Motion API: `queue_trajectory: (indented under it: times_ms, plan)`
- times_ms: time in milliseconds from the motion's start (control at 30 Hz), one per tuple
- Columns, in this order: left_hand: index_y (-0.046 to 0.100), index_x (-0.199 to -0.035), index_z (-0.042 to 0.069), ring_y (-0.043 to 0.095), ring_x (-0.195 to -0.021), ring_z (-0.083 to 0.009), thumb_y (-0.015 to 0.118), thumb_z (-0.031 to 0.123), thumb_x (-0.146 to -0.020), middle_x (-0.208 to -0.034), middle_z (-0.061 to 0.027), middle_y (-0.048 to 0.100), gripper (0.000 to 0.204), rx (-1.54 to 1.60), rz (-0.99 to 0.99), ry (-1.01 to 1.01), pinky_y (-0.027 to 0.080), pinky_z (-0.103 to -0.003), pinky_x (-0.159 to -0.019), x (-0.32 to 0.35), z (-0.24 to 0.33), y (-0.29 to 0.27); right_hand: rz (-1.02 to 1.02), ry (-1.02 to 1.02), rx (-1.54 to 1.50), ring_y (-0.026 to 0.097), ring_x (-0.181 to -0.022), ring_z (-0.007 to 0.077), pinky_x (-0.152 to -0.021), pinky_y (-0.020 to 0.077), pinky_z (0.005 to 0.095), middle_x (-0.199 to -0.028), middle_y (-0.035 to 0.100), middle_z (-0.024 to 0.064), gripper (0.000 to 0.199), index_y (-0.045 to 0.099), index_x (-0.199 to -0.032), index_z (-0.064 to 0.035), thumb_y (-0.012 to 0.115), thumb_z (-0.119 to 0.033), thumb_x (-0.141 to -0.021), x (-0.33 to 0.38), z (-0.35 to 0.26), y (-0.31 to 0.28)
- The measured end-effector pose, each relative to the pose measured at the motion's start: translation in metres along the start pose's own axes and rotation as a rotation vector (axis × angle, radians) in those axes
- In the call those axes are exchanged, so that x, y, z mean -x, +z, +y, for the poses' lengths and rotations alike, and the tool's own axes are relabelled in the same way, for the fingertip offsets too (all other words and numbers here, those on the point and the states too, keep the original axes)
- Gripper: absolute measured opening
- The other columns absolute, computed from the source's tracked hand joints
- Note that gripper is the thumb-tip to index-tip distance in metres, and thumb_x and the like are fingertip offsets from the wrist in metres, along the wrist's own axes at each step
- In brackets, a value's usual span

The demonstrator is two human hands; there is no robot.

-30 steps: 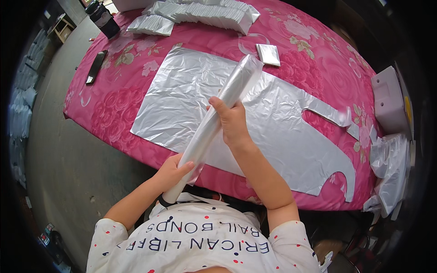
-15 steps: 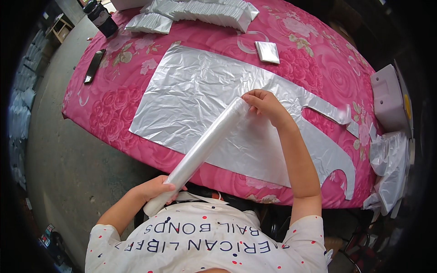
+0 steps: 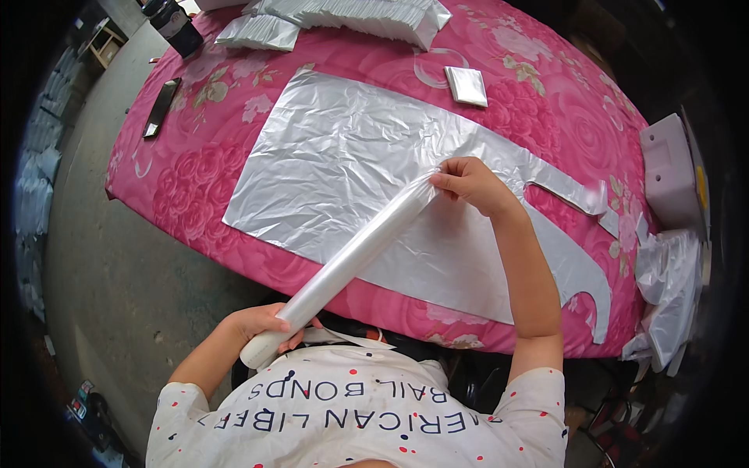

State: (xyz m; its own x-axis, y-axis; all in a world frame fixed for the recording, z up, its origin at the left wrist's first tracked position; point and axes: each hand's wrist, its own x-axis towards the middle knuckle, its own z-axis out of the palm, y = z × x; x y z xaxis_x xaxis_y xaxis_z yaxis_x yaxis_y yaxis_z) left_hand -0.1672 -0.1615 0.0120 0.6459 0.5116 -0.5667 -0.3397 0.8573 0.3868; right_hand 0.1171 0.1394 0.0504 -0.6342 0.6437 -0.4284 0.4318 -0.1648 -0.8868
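Observation:
A long, shiny white roll of plastic film slants across in front of me, over the near edge of the table. My left hand is closed around its lower end, close to my shirt. At its upper end, the fingers of my right hand pinch the gathered film. Beneath it a silvery plastic apron lies spread and wrinkled, its curved neck end and straps toward the right. My right forearm hides part of the apron.
Stacks of folded plastic packets line the far edge, with a single folded packet nearer. A phone and a dark bottle are on the left. On the right are a pale box and clear plastic bags.
My right hand has moved slightly right, drawing the film's upper end along and gathering it. The left hand remains at the lower end, shifted only slightly.

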Motion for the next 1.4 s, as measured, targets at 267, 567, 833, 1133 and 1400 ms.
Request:
queue_trajectory:
  times_ms: [267, 567, 833, 1133, 1400]
  plan:
    - [0.051, -0.117, -0.002, 0.060, -0.079, -0.0121, 0.075, 0.019, -0.070, -0.084, -0.0050, 0.063, 0.057, -0.336, -0.009, -0.221, 0.047, -0.026, -0.074, 0.040, -0.024, -0.038, 0.507, 0.052, 0.133, 0.046, -0.058, 0.0059, -0.053, 0.0384, 0.0215, -0.066, 0.053, -0.0023, 0.015, 0.059, -0.077, -0.0050, 0.060, -0.017, -0.085, 0.039, 0.036, -0.136]
    - [0.060, -0.099, 0.003, 0.061, -0.082, -0.0174, 0.071, 0.013, -0.067, -0.088, -0.0086, 0.065, 0.035, -1.171, 0.040, -0.200, 0.047, -0.029, -0.076, 0.017, 0.067, 0.024, 0.401, 0.020, 0.052, 0.045, -0.058, 0.0062, -0.053, 0.0387, 0.0215, -0.066, 0.051, -0.0032, 0.015, 0.059, -0.083, -0.0035, 0.059, -0.018, -0.087, 0.033, 0.041, -0.127]
    - [0.060, -0.099, 0.007, 0.059, -0.093, -0.0289, 0.073, 0.019, -0.065, -0.099, -0.0106, 0.061, 0.038, -1.898, 0.352, 0.639, 0.045, -0.039, -0.084, -0.078, 0.133, 0.072, 0.270, -0.038, 0.222, 0.047, -0.060, 0.0058, -0.056, 0.0390, 0.0217, -0.067, 0.053, -0.0027, 0.016, 0.060, -0.079, -0.0030, 0.060, -0.018, -0.085, -0.001, 0.007, -0.082]
    - [0.045, -0.125, -0.005, 0.032, -0.130, -0.0290, 0.047, 0.051, -0.084, -0.135, -0.0180, 0.041, 0.069, -2.221, -0.159, 0.974, 0.024, -0.040, -0.108, -0.117, 0.087, 0.059, 0.211, 0.012, 0.211, 0.050, -0.063, 0.0082, -0.060, 0.0413, 0.0238, -0.070, 0.055, -0.0001, 0.016, 0.061, -0.086, -0.0024, 0.061, -0.018, -0.084, -0.016, 0.015, -0.089]
    - [0.034, -0.131, -0.010, 0.024, -0.135, -0.0339, 0.038, 0.062, -0.083, -0.141, -0.0248, 0.029, 0.086, -2.135, -0.014, 0.846, 0.016, -0.042, -0.111, -0.118, 0.058, 0.062, 0.514, -0.300, 0.463, 0.056, -0.088, 0.0218, -0.074, 0.0472, 0.0318, -0.107, 0.056, 0.0141, 0.028, 0.056, -0.109, -0.0007, 0.058, -0.014, -0.084, 0.035, -0.009, -0.016]
